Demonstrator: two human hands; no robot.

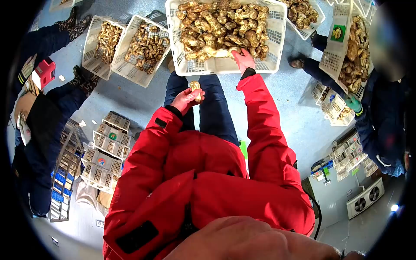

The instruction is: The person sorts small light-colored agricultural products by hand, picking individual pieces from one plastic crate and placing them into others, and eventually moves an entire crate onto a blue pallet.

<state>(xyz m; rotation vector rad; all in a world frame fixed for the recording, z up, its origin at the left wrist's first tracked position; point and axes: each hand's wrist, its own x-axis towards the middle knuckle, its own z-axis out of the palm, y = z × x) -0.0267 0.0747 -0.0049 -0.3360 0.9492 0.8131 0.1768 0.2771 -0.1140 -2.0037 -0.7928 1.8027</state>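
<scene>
My left hand (186,100) is closed around a single mushroom (195,86), with its pale cap end sticking up above the fingers. It hangs in front of my legs, below the near rim of a large white plastic basket (225,68). That basket is heaped with brown and cream mushrooms (229,26), thick-stemmed and matsutake-like. Over its near right part reaches my right hand (244,60), fingers bent onto a long pale mushroom (216,53) lying along the front of the heap. The fingertips are partly hidden among the mushrooms.
Two smaller mushroom baskets (141,52) stand at the left, another (303,15) at the upper right. A gloved co-worker's hand (354,104) is near a tilted basket (333,56) on the right. Another person's legs (71,93) are at left, near stacked crates (104,160) and a red box (43,73).
</scene>
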